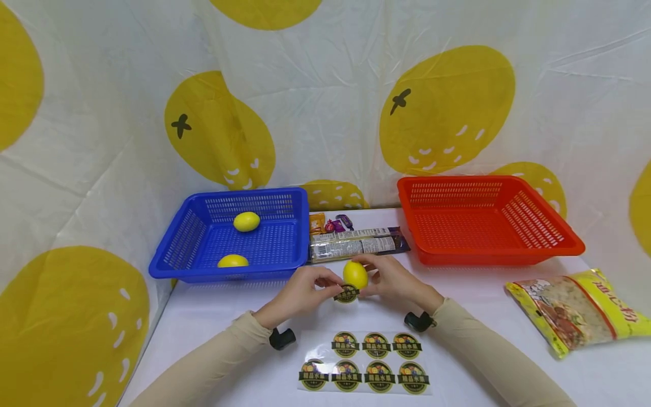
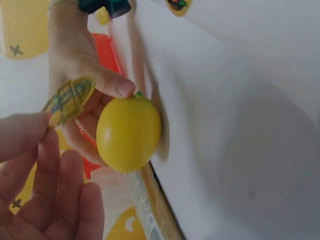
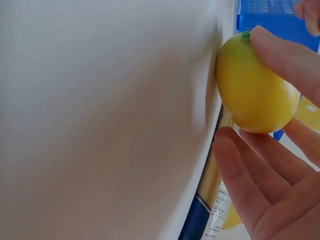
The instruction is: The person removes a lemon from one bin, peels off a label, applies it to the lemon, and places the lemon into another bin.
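My right hand (image 1: 394, 278) grips a yellow lemon (image 1: 355, 275) with a small green stem end, thumb on one side and fingers on the other. Between thumb and forefinger, my left hand (image 1: 310, 291) pinches a round black-and-gold fruit sticker (image 1: 347, 293) by its edge. In the left wrist view the sticker (image 2: 71, 101) is tilted beside the lemon (image 2: 129, 132), its printed face partly showing. On the table in front lies a clear sheet of stickers (image 1: 364, 363), two rows of the same round design with a gap at the upper left.
A blue basket (image 1: 229, 274) at the back left holds two lemons. At the back right stands a red basket (image 1: 498, 251). Between them lie long snack packets (image 1: 356, 246) and small wrapped sweets (image 1: 333, 224). A yellow food bag (image 1: 580, 311) rests at the right.
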{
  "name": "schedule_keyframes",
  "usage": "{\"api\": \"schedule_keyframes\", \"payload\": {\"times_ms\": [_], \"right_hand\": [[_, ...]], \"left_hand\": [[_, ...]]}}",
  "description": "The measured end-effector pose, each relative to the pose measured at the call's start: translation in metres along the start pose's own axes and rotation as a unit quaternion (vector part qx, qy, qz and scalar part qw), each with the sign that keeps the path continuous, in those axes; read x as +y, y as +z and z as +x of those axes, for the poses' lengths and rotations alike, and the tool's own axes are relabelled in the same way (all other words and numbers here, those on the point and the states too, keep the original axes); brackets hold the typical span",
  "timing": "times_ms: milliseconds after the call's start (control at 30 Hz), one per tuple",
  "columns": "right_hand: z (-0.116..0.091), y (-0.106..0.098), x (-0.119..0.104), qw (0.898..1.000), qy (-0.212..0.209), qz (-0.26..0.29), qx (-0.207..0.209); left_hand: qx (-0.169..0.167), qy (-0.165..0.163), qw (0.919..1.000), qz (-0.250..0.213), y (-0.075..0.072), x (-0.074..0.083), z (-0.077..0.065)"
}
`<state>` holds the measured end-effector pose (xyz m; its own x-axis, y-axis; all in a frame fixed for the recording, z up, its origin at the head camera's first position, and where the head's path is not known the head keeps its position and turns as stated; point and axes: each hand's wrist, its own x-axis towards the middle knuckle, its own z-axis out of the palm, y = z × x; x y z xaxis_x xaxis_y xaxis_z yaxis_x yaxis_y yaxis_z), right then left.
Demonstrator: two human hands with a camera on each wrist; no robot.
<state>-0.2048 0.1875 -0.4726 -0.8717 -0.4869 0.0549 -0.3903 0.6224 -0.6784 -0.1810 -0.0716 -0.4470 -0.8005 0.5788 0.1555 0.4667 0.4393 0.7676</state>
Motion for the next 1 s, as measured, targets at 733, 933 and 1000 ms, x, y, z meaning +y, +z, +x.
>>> {"api": "schedule_keyframes", "payload": {"times_ms": [733, 933, 1000], "right_hand": [[-0.004, 0.005, -0.004, 0.997, -0.043, -0.048, 0.032], [-0.005, 0.006, -0.003, 0.997, -0.037, -0.051, 0.033], [-0.004, 0.006, -0.003, 0.997, -0.038, -0.051, 0.034]], "left_hand": [[0.077, -0.014, 0.9968, -0.015, 0.032, -0.013, 0.039], [0.099, -0.01, 0.9951, 0.006, 0.035, -0.016, 0.041], [0.109, -0.008, 0.9939, 0.017, 0.037, -0.017, 0.042]]}}
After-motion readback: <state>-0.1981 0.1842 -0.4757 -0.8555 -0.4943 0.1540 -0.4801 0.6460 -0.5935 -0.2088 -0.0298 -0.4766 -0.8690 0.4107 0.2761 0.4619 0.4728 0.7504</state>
